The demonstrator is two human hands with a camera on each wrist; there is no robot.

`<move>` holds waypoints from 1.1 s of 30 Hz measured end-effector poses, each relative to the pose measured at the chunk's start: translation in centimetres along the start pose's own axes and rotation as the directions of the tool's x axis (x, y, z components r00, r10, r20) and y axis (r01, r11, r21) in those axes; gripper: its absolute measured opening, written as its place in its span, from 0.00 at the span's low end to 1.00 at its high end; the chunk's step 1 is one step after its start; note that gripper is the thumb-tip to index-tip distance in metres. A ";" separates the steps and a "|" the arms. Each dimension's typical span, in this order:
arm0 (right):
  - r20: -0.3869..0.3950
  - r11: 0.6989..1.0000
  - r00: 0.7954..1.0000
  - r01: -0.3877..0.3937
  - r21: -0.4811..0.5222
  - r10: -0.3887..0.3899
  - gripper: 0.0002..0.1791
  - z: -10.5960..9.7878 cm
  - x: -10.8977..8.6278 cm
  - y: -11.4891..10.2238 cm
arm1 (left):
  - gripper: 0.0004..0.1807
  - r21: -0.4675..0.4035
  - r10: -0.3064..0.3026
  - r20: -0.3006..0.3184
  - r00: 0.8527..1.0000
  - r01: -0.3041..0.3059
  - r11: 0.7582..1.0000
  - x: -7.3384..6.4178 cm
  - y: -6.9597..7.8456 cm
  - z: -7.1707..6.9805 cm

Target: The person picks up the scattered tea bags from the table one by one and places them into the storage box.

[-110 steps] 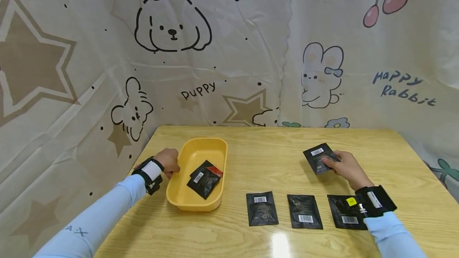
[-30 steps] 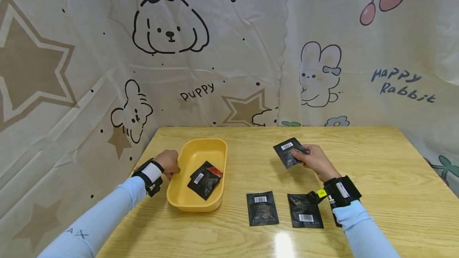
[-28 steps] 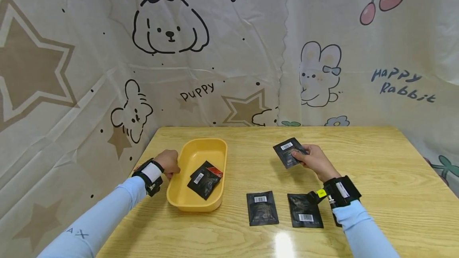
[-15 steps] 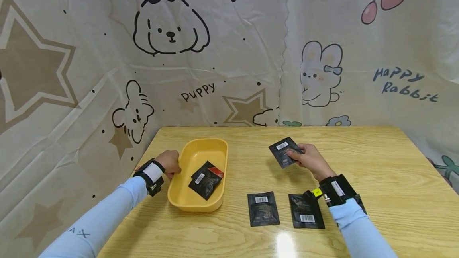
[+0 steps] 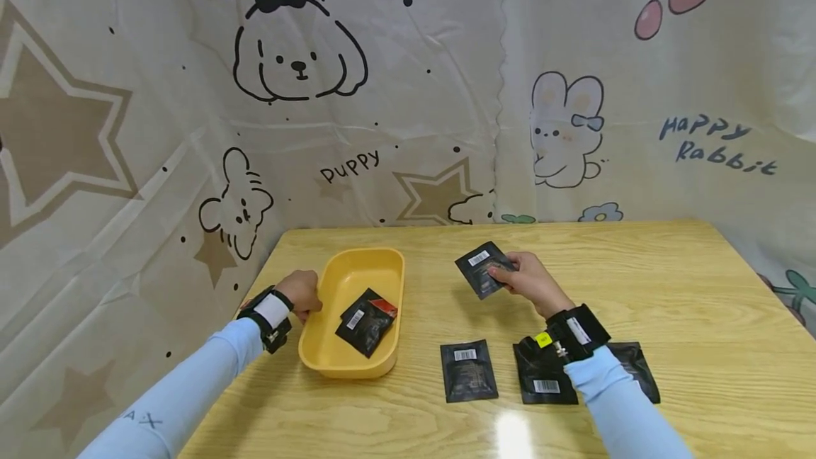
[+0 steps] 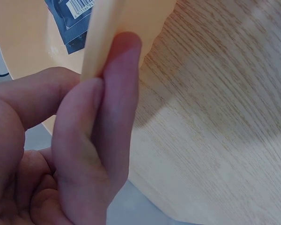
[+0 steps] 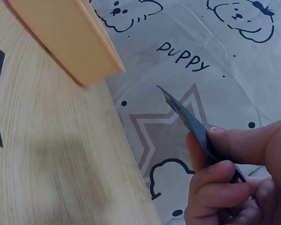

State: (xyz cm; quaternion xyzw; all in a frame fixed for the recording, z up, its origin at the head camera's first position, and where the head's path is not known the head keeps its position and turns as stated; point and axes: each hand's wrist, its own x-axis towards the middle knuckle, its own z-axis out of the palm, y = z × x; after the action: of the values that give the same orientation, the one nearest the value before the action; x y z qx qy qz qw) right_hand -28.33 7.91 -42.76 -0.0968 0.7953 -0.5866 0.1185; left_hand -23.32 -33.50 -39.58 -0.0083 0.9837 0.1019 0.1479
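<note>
My left hand (image 5: 301, 292) pinches the left rim of a yellow plastic bin (image 5: 309, 353); in the left wrist view its fingers (image 6: 119, 93) lie on both sides of that rim. Inside the bin, black sachets (image 5: 363, 331) overlap, one showing a red patch. To the bin's right, my right hand (image 5: 532, 280) holds a black sachet (image 5: 479, 278) with a barcode label above the table, thumb on its printed face. Seen edge-on in the right wrist view, this sachet (image 7: 182, 112) is pinched between thumb and fingers.
On the wooden table (image 5: 408, 416) a row of flat black sachets lies in front: one left (image 5: 468, 372), one in the middle (image 5: 542, 377), one at right (image 5: 640, 370) partly covered by my right forearm. A cartoon-printed cloth (image 5: 433, 91) hangs behind and to the left.
My right hand has carried the held sachet leftward, closer to the bin. The sachet at the right of the row shows again beyond my forearm. My left hand keeps its place on the bin rim.
</note>
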 end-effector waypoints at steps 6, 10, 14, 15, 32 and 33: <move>0.019 1.000 1.000 -0.009 0.028 0.008 0.19 0.3 -0.2 0.0 | 0.07 -0.008 -0.014 0.010 1.000 0.014 1.000 -0.2 0.0 0.3; 0.018 1.000 1.000 0.003 0.028 -0.003 0.19 0.5 -0.2 -0.1 | 0.07 -0.003 -0.016 -0.001 1.000 0.016 1.000 -0.4 0.1 0.2; 0.020 0.999 1.000 -0.001 0.040 0.001 0.19 0.6 -0.2 -0.1 | 0.07 -0.003 -0.006 -0.008 1.000 0.006 1.000 -0.4 0.2 0.2; 0.022 0.999 1.000 -0.004 0.042 0.003 0.20 0.7 -0.2 -0.1 | 0.07 -0.002 -0.004 -0.009 1.000 0.004 1.000 -0.4 0.2 0.2; 0.048 0.999 0.999 -0.006 0.046 0.004 0.19 2.5 0.3 -1.2 | 0.07 -0.008 0.003 -0.020 1.000 -0.003 1.000 -0.4 0.3 0.1; 0.047 0.999 0.999 -0.008 0.044 0.006 0.19 2.5 0.3 -1.3 | 0.07 -0.007 0.000 -0.017 1.000 -0.001 1.000 -0.3 0.3 0.0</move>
State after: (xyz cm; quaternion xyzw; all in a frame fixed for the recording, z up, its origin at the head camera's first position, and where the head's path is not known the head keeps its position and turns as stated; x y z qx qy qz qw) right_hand -27.83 5.17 -42.30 -0.1049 0.7797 -0.6010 0.1411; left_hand -23.03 -33.21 -39.41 -0.0095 0.9846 0.1055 0.1393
